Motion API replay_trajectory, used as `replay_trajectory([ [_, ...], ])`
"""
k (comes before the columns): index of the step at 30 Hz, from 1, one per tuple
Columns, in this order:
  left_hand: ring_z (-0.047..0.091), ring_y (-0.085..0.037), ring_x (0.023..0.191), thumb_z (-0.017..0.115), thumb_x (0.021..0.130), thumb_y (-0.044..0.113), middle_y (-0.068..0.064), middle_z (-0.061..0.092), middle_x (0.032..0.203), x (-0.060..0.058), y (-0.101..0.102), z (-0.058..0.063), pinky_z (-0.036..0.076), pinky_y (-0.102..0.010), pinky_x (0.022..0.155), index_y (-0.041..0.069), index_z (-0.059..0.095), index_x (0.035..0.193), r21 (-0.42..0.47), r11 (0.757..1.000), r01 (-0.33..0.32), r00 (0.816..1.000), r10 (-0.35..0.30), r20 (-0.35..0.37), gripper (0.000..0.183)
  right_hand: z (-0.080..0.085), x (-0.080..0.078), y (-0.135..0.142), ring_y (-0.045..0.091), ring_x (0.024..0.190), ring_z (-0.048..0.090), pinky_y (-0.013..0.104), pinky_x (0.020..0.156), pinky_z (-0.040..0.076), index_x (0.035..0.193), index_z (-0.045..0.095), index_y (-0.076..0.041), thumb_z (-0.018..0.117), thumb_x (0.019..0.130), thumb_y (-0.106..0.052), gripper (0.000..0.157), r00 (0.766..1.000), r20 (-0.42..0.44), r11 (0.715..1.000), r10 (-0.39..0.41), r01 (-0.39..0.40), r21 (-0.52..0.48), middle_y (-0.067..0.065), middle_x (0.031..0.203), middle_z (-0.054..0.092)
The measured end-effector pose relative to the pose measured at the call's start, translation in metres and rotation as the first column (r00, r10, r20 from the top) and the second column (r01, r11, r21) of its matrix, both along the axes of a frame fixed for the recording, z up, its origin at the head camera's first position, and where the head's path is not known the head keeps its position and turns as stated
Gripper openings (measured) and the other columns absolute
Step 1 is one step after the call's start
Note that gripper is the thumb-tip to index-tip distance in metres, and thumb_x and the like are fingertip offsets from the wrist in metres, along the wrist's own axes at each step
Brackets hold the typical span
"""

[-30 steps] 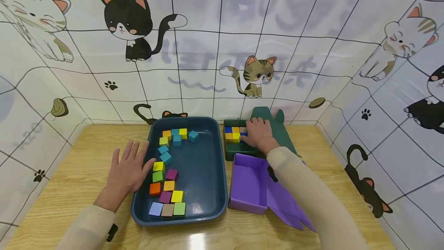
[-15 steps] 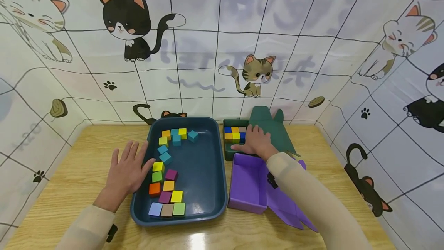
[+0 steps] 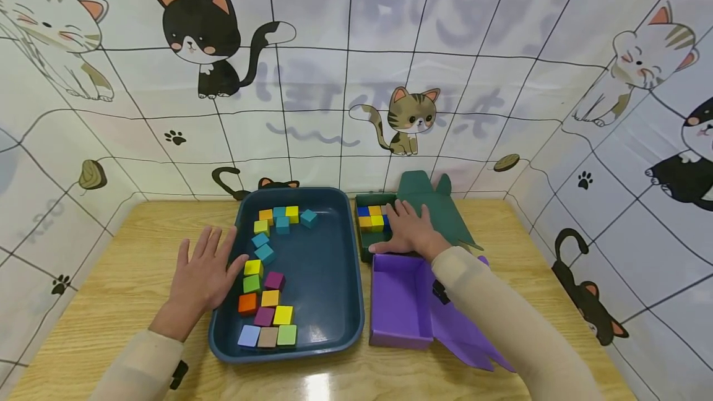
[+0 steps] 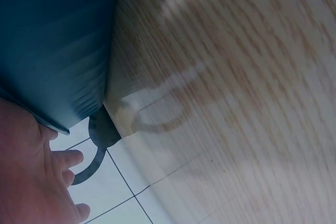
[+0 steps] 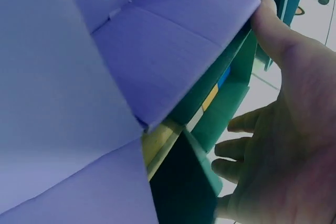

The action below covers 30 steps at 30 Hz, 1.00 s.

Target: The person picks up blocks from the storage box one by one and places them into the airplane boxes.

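Observation:
My left hand (image 3: 202, 274) lies palm down with fingers spread at the left rim of a dark blue tray (image 3: 334, 265). In the left wrist view its fingertips show by the tray's outer wall (image 4: 58, 40). Over the right part of a small green box (image 3: 372, 249) is my right hand (image 3: 409, 232), fingers spread and holding nothing. Its thumb touches the rear edge of a purple box (image 3: 401, 302), as the right wrist view shows. Coloured cubes (image 3: 371, 220) sit in rows inside the green box; my fingers cover some of them.
Several loose cubes (image 3: 270, 298) lie along the left side and back of the tray. The green lid (image 3: 445, 218) leans open behind my right hand. The purple lid (image 3: 462, 333) spreads right, under my forearm. A cat-print sheet (image 3: 317, 79) stands behind the wooden table (image 3: 111, 296).
My right hand has drawn back from the cubes, with its thumb now spread. The purple box has slid slightly nearer and to the right. The left hand has stayed in place.

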<state>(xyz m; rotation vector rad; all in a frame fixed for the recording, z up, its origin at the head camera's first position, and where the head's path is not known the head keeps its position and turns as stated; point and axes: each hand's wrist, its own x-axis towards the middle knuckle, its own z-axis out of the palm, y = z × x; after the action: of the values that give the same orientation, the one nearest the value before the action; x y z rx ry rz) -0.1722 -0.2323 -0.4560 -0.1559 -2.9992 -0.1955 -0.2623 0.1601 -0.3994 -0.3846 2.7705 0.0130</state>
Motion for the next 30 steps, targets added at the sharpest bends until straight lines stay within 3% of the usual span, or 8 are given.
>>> replay_trajectory([
  [7,0.013,-0.040,0.137,0.032,0.092,0.056,-0.024,0.025,0.147,0.000,0.000,0.000,0.001,-0.063,0.109,0.013,0.020,0.147,0.009,1.000,-0.001,1.000,0.001,-0.001,0.070,0.005,0.005,-0.010,0.032,0.143,0.007,0.062,0.110,0.000,0.148,0.012,-0.012,0.054,0.070,-0.074,0.109,0.997,-0.011,0.996,0.080,-0.080,0.026,0.014,0.154,0.009],
  [12,0.013,-0.040,0.137,0.032,0.092,0.056,-0.024,0.025,0.147,0.001,0.001,0.001,0.002,-0.063,0.109,0.012,0.021,0.146,0.010,1.000,-0.002,1.000,0.002,-0.009,0.070,0.012,0.006,-0.027,0.029,0.139,0.024,0.056,0.112,0.010,0.145,0.027,-0.014,0.057,0.076,-0.065,0.091,0.977,-0.154,0.988,0.150,-0.155,-0.022,0.010,0.149,0.030],
  [16,0.014,-0.040,0.137,0.032,0.092,0.056,-0.023,0.026,0.147,0.001,0.001,0.001,0.003,-0.062,0.109,0.013,0.021,0.146,0.006,1.000,-0.002,1.000,0.002,-0.017,0.070,0.021,0.012,-0.054,0.024,0.130,0.040,0.048,0.110,0.024,0.136,0.044,-0.020,0.058,0.080,-0.056,0.068,0.930,-0.278,0.965,0.242,-0.261,-0.035,0.004,0.137,0.047],
  [20,0.014,-0.040,0.137,0.032,0.092,0.056,-0.023,0.026,0.146,0.001,0.001,0.001,0.003,-0.062,0.109,0.013,0.021,0.146,0.005,1.000,-0.001,1.000,0.001,-0.020,0.070,0.029,0.022,-0.087,0.021,0.124,0.044,0.044,0.107,0.029,0.128,0.053,-0.026,0.060,0.081,-0.052,0.054,0.888,-0.295,0.929,0.353,-0.370,-0.003,-0.001,0.131,0.053],
  [24,0.013,-0.040,0.137,0.032,0.092,0.056,-0.023,0.026,0.147,0.000,0.001,0.000,0.002,-0.063,0.109,0.013,0.021,0.146,0.009,1.000,-0.001,1.000,0.001,-0.013,0.070,0.030,0.028,-0.118,0.017,0.122,0.045,0.042,0.107,0.030,0.123,0.057,-0.030,0.062,0.082,-0.048,0.045,0.827,-0.253,0.860,0.503,-0.509,0.045,-0.007,0.126,0.056],
  [30,0.013,-0.040,0.137,0.030,0.093,0.056,-0.023,0.025,0.147,0.001,0.000,0.000,0.001,-0.063,0.108,0.013,0.022,0.146,-0.001,1.000,0.003,1.000,-0.003,-0.009,0.069,0.020,0.032,-0.156,0.013,0.116,0.047,0.037,0.107,0.031,0.118,0.060,-0.035,0.066,0.081,-0.043,0.038,0.704,-0.204,0.731,0.681,-0.673,0.115,-0.012,0.117,0.058],
])
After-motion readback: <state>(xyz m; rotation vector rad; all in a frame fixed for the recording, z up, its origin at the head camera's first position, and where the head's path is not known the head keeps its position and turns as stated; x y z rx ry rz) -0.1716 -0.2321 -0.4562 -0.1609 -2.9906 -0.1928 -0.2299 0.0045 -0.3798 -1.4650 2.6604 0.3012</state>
